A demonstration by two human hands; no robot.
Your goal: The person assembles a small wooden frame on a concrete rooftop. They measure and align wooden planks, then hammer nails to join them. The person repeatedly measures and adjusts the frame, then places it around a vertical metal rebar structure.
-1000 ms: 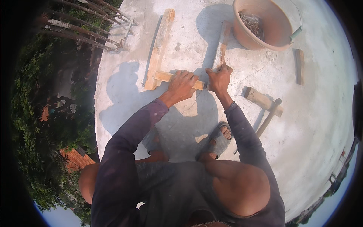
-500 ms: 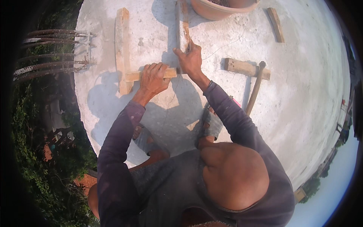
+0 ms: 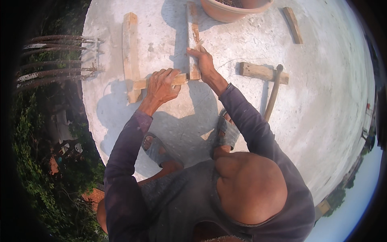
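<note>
My left hand (image 3: 162, 85) is closed over a short wooden crosspiece (image 3: 141, 83), fingers over its top. The crosspiece's left end lies against a long wooden strip (image 3: 130, 48), and its right end meets the lower end of another long wooden strip (image 3: 193, 30). My right hand (image 3: 206, 64) is wrapped round that second strip near its lower end, thumb across its face. Right of my hands, a hammer (image 3: 273, 92) with a wooden handle rests its head on a wooden block (image 3: 258, 71).
A round plastic basin (image 3: 231, 12) stands at the far side. Another piece of wood (image 3: 293, 25) lies at the far right. Rusty rebar (image 3: 56, 62) sticks out past the left edge of the concrete slab (image 3: 322, 113), above greenery. My sandalled feet are close below my hands.
My right hand has tightened round the right strip, its thumb now across the face. That strip has come slightly nearer, its lower end now showing beside the crosspiece. My left hand keeps its hold.
</note>
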